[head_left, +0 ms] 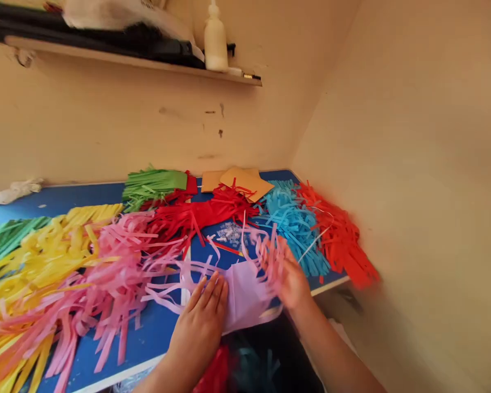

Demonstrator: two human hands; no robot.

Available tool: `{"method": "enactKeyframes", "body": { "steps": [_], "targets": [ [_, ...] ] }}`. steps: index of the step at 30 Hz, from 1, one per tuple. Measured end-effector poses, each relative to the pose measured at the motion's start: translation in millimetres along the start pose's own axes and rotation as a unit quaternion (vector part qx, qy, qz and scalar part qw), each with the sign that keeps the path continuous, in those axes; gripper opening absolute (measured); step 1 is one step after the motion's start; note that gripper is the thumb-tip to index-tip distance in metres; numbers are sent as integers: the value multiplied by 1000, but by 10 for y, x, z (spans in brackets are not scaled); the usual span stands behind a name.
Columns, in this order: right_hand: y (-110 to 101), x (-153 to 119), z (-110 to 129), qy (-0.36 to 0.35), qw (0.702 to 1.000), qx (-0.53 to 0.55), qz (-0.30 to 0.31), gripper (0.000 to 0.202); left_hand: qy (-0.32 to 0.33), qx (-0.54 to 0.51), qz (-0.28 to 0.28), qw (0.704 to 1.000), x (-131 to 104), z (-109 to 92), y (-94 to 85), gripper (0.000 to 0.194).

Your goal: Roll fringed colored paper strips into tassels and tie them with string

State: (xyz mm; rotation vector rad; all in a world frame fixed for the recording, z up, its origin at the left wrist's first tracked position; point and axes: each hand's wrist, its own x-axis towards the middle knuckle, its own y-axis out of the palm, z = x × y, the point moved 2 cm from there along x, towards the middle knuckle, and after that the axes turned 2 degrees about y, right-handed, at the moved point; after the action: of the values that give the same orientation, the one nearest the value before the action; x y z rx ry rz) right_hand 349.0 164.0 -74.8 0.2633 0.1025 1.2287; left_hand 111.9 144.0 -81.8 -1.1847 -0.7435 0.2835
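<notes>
While pressed flat under left hand (202,319): fringed lilac paper (245,292), right hand's (290,278) grip blurred, unclear.

Premises: a small home craft corner, not a commercial workshop. A blue table (147,333) is fitted into the angle of two bare, scuffed beige walls (413,136). Heaps of fringed coloured paper (65,256) cover it. A wooden shelf (135,60) on the far wall carries a white bottle (215,38) and household clutter.
</notes>
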Motion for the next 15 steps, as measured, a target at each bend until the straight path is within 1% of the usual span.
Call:
{"method": "enactKeyframes", "body": {
  "steps": [1,2,3,4,5,6,7,8,9,10,11,12,13,15],
  "targets": [
    [-239,-6,35,-36,994,-69,-71,62,1,0,38,999,4,-89,115,48],
    [-435,-37,88,-75,978,-132,-144,64,-3,5,76,997,19,-160,213,48],
    [-570,-95,145,-114,954,-191,-202,67,-13,11,106,994,44,-214,284,48],
    [-630,-177,192,-155,929,-247,-228,67,-26,19,127,991,75,-255,325,49],
    [-611,-275,216,-202,905,-311,-208,64,-36,27,141,989,109,-288,338,49],
    [-520,-381,201,-249,881,-378,-138,60,-43,30,148,988,140,-313,329,49],
    [-375,-490,138,-293,850,-437,-14,55,-47,29,150,987,163,-328,304,47],
    [-216,-598,34,-318,816,-467,122,54,-51,25,150,987,172,-331,270,46],
    [-79,-684,-88,-318,787,-483,215,56,-55,18,146,988,166,-318,234,45],
    [31,-739,-214,-304,767,-493,275,58,-61,13,142,988,143,-289,199,45],
    [109,-762,-328,-288,758,-498,308,58,-65,10,139,988,108,-243,168,44],
    [158,-760,-420,-273,755,-502,321,56,-70,8,134,988,66,-185,141,44],
    [184,-743,-487,-267,755,-500,329,51,-75,10,128,989,23,-119,115,44],
    [199,-690,-538,-277,752,-492,340,35,-92,13,105,990,-37,10,70,41]
  ]
}}
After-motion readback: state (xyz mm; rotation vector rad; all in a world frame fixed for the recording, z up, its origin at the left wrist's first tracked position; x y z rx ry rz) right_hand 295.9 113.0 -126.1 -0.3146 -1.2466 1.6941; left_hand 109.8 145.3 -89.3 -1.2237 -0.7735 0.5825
